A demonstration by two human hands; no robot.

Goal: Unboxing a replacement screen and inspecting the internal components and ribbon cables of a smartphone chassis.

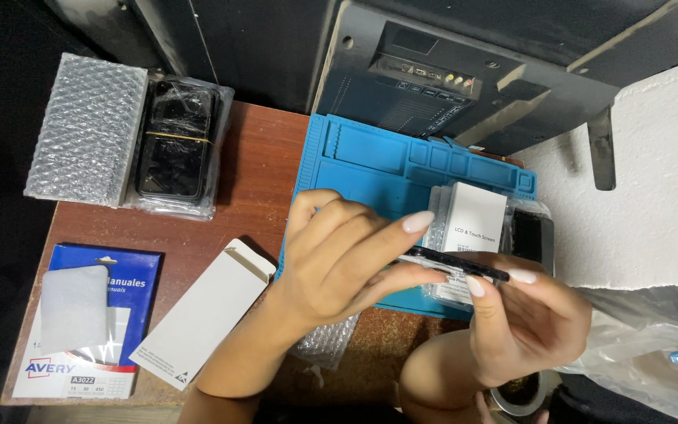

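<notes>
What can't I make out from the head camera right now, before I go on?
- Thin dark part, head view: seen edge-on, its middle covered by left hand and right hand; its faces are hidden.
- White box: lower part hidden behind the hands.
- Round metal object: cut off by the bottom edge.
- Bagged dark devices: blurred by glossy wrap.

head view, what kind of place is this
Likely a small phone repair bench: a blue repair mat with parts trays, a bagged stack of phones, and both hands holding a thin dark screen part.
</notes>
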